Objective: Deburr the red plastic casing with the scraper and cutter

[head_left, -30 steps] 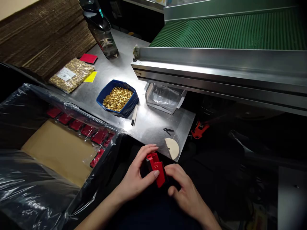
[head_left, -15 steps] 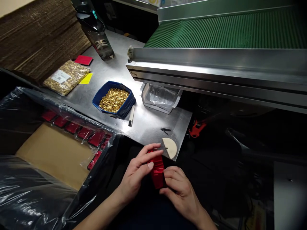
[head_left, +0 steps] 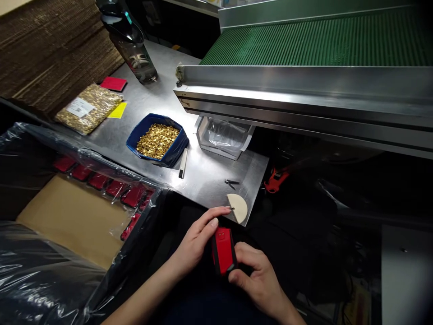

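A red block-like part with black edges [head_left: 225, 251] is held over my lap, just in front of the metal table. My right hand [head_left: 255, 275] grips its lower right side between thumb and fingers. At its upper left end is my left hand [head_left: 199, 239], thumb against the top and fingers stretched toward a cream half-disc [head_left: 239, 208] on the table corner. Beyond the half-disc lies a small black tool [head_left: 232, 183]. A blue bin [head_left: 176, 153] full of small gold-coloured pieces [head_left: 158, 141] stands farther back.
A lined box [head_left: 71, 216] holding bagged red parts is at the left. Around the table [head_left: 199, 180] are a clear bin [head_left: 223, 135], a white-handled tool [head_left: 183, 163], a bag of gold pieces [head_left: 91, 110] and a bottle [head_left: 135, 56]. A green conveyor [head_left: 304, 40] overhangs the right.
The red part has turned, so a flat red face with small gold dots now shows. My left fingers have moved off its top toward the half-disc. The view has shifted slightly.
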Motion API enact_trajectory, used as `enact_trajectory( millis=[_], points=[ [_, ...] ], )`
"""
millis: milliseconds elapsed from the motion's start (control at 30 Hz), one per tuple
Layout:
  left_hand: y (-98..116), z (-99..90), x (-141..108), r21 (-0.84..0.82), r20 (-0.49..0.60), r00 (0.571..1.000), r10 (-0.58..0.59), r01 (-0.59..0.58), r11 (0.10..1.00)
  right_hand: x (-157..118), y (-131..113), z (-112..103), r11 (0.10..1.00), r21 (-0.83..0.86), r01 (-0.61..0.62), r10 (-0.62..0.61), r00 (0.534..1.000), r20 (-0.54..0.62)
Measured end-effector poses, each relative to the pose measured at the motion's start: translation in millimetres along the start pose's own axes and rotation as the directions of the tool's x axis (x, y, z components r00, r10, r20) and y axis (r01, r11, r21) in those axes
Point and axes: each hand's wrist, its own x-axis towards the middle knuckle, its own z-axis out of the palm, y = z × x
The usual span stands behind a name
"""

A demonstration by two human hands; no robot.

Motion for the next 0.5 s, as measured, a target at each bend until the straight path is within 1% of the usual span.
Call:
enact_trajectory(
  millis=[67,167,300,400,500],
  points=[
    [-0.6,-0.2,0.6,0.001,-0.005,1.0,-0.006,0.006,1.0,-0.3,-3.5,1.0,0.999,0.027,-0.028,0.028,1.0,0.004],
    [-2.1,0.9,2.1,-0.023,-0.002,0.998,-0.061,0.061,0.998,0.5,-7.3,2.8,0.996,0.067,-0.06,0.06,0.998,0.004],
    [-8.2,2.9,3.9,-0.088,-0.017,0.994,-0.106,0.104,0.991,1.9,-8.1,4.0,0.994,0.08,-0.071,0.074,0.997,-0.03],
    [-12.0,2.4,2.4,-0.007,-0.034,0.996,-0.085,0.085,0.996,2.6,-7.2,3.7,0.995,0.075,-0.073,0.077,0.996,-0.054],
    [-11.1,-0.8,-2.5,0.082,0.035,0.999,-0.021,0.018,0.996,2.9,-6.3,3.4,0.994,0.07,-0.082,0.087,0.994,-0.061]
  ],
)
